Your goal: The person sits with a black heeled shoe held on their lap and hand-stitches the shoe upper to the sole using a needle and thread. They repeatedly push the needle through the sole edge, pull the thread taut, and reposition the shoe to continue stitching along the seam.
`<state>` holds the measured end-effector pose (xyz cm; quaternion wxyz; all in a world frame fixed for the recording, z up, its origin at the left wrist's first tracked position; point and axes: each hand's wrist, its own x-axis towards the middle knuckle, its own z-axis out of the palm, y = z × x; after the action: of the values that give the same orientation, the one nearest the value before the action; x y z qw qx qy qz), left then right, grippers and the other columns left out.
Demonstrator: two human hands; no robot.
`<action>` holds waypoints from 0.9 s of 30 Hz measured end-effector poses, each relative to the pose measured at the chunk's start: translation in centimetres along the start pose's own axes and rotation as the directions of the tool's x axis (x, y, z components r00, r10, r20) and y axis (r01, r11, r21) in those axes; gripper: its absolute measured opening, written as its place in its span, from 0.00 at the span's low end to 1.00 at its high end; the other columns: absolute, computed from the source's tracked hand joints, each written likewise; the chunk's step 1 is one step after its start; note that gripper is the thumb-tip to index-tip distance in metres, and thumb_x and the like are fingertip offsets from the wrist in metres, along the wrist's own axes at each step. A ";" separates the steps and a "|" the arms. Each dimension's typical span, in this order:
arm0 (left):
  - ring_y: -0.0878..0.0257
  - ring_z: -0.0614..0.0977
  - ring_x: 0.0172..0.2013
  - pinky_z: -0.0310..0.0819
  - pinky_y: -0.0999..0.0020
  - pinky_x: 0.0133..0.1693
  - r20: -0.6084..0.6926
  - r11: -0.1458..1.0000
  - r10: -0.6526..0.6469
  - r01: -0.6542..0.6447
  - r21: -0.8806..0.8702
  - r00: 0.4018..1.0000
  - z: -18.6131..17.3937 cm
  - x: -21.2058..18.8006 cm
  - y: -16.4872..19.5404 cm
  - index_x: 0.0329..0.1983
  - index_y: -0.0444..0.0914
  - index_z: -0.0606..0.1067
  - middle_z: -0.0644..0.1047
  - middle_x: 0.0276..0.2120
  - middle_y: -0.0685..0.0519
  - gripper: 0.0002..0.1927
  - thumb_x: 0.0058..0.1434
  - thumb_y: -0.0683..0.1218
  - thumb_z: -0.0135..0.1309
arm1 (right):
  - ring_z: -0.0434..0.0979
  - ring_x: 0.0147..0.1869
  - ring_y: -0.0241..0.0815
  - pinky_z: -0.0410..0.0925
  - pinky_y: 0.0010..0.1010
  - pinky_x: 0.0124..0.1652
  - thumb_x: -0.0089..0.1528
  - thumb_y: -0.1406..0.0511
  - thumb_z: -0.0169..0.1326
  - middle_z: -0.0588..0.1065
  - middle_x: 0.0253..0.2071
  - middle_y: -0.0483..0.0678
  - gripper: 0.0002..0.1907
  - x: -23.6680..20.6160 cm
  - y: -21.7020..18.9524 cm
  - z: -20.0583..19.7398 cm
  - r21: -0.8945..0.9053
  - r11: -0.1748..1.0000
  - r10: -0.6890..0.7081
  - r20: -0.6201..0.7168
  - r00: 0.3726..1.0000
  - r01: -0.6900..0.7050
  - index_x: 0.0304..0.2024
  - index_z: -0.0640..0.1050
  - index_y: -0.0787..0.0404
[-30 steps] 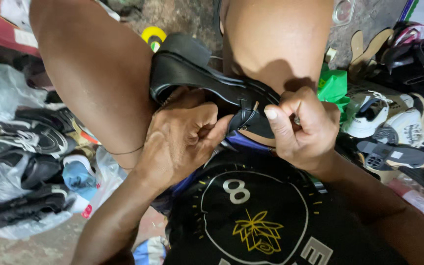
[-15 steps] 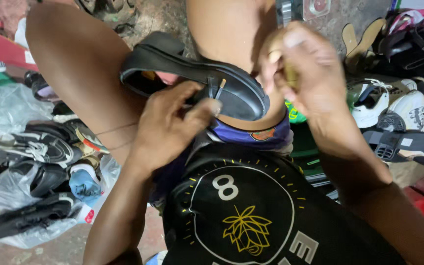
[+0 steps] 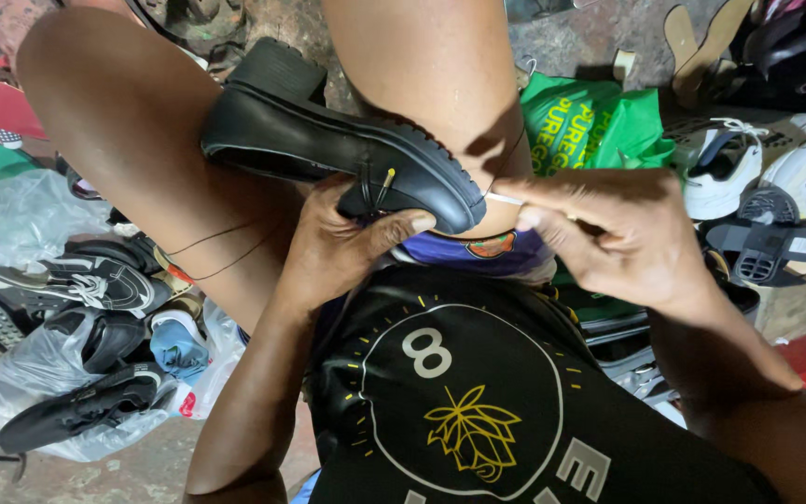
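A black leather shoe (image 3: 328, 140) with a thick heel lies across my lap, between my bare knees. My left hand (image 3: 342, 247) grips it from below near the toe, thumb pressed on the upper beside a yellow-tipped needle or pin stuck in the leather. My right hand (image 3: 613, 233) is just right of the toe, fingers pinched on a thin white thread (image 3: 504, 199) that runs to the shoe's edge. A dark thread hangs over my left thigh.
Several black shoes in clear plastic bags (image 3: 76, 373) lie on the ground at left. A green bag (image 3: 599, 121) sits behind the right knee. White sneakers (image 3: 739, 163), a black sandal (image 3: 785, 247) and other footwear crowd the right side.
My right hand came down from above the shoe to its toe side and now pulls the thread taut. The shoe has turned, so its upper and heel now show. My left hand keeps its grip.
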<state>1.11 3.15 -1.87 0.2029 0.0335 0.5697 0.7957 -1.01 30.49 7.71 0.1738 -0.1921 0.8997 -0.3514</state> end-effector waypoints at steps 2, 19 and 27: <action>0.68 0.80 0.43 0.77 0.70 0.49 0.020 0.999 0.030 -0.030 -0.022 0.999 0.0 0.0 -0.2 0.46 0.33 0.81 0.82 0.42 0.54 0.08 0.66 0.41 0.64 | 0.77 0.28 0.34 0.68 0.26 0.28 0.64 0.73 0.59 0.82 0.37 0.49 0.15 0.2 -0.4 0.2 0.003 1.000 0.007 0.026 1.000 -0.007 0.54 0.82 0.58; 0.68 0.81 0.42 0.78 0.70 0.47 -0.019 0.997 0.055 -0.054 0.050 0.998 0.0 -0.1 0.0 0.45 0.35 0.81 0.82 0.41 0.55 0.09 0.64 0.42 0.66 | 0.78 0.25 0.36 0.73 0.29 0.28 0.60 0.73 0.57 0.82 0.35 0.47 0.20 1.7 -2.2 -1.3 -0.211 0.972 -0.070 0.169 0.983 0.106 0.55 0.81 0.55; 0.65 0.85 0.39 0.80 0.69 0.44 -0.094 0.940 0.071 -0.035 0.341 0.993 0.6 0.4 0.5 0.45 0.38 0.81 0.83 0.40 0.52 0.18 0.53 0.47 0.72 | 0.75 0.19 0.35 0.71 0.29 0.22 0.59 0.72 0.61 0.81 0.28 0.45 0.21 4.2 -2.5 -2.2 -0.385 0.895 -0.088 0.345 0.934 0.226 0.55 0.83 0.54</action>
<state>0.77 3.75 -1.26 0.1426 0.0414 0.7066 0.6918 -5.05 28.07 10.29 0.2422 -0.3520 0.8950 -0.1278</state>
